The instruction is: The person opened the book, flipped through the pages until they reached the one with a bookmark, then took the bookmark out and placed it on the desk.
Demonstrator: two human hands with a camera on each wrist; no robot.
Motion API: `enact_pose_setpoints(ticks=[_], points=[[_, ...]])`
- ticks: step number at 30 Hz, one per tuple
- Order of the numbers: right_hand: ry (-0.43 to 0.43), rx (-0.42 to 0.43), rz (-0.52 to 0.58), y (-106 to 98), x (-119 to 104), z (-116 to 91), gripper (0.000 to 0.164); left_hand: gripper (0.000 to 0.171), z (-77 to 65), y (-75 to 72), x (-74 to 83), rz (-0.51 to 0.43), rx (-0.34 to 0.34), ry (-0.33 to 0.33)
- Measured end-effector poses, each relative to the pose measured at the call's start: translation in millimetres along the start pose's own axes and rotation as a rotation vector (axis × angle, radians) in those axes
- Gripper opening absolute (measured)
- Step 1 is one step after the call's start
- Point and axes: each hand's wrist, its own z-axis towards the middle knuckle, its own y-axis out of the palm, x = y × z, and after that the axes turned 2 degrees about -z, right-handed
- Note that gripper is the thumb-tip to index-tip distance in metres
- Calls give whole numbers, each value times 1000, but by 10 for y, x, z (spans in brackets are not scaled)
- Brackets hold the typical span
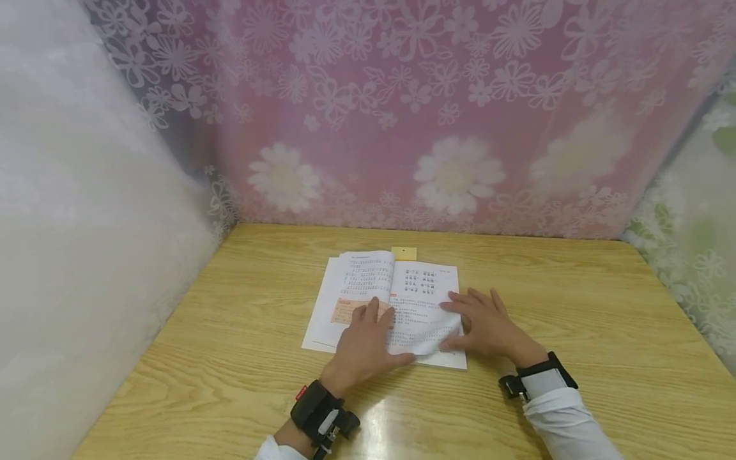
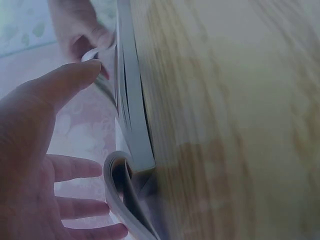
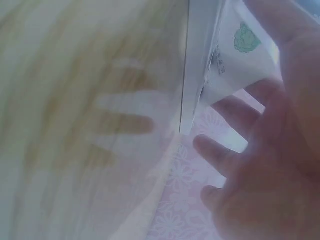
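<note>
An open book [image 1: 422,287] with printed pages lies on the wooden table, an orange text box [image 1: 339,311] on its left page. My left hand [image 1: 363,350] rests over the lower middle of the book, fingers extended along the left page and thumb stretched toward the right page's bottom edge. Seen from the left wrist, the left-side pages [image 2: 114,182] bulge in a curl beside my fingertips. My right hand [image 1: 485,324] pinches the outer edge of a right-hand page, which bends up off those below. In the right wrist view, the raised page [image 3: 235,55] shows a green picture on its underside.
A small yellow tab [image 1: 404,253] sticks out past the book's top edge. Wood-grain tabletop [image 1: 230,370] surrounds the book. A pink flowered curtain [image 1: 368,128] hangs along the far edge, with a pale sheet [image 1: 86,223] on the left.
</note>
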Motion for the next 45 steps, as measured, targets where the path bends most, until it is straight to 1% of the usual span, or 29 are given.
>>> enact_pose_setpoints(ticks=[2, 5, 10, 12, 15, 18, 20, 23, 27, 30, 34, 35, 37, 41, 43, 45], points=[[6, 29, -10, -7, -11, 13, 81, 90, 0, 14, 18, 38, 4, 2], [8, 67, -19, -37, -32, 32, 81, 83, 1, 24, 43, 81, 36, 11], [-1, 115, -34, -119, -101, 57, 82, 59, 14, 38, 67, 148, 121, 39], [-3, 124, -30, -149, -129, 60, 85, 53, 17, 38, 71, 161, 131, 42], [-4, 135, -14, -181, -150, 59, 92, 50, 18, 25, 71, 141, 119, 34], [-9, 145, 0, -203, -157, 56, 100, 56, 15, -6, 54, 80, 79, -1], [-11, 145, 8, -209, -153, 49, 103, 62, 10, -27, 41, 28, 64, -26], [-18, 123, 11, -206, -142, 26, 105, 69, 3, -40, 7, -37, 74, -54], [-18, 60, 7, -172, -120, -14, 106, 78, -3, -39, -68, -105, 157, -55], [-4, 2, 10, -125, -96, -47, 106, 84, -13, -48, -135, -169, 233, -61], [13, -55, 17, -75, -62, -88, 105, 85, -32, -52, -234, -218, 284, -93], [13, -64, 18, -71, -54, -97, 105, 87, -38, -54, -254, -219, 288, -99], [11, -80, 23, -67, -45, -115, 105, 85, -48, -57, -282, -220, 292, -121], [-11, -106, 40, -65, -23, -128, 106, 85, -63, -83, -300, -209, 308, -159], [-24, -117, 45, -63, -9, -127, 107, 88, -61, -90, -304, -176, 310, -183], [-36, -129, 48, -60, 7, -124, 108, 91, -56, -93, -310, -108, 321, -203]])
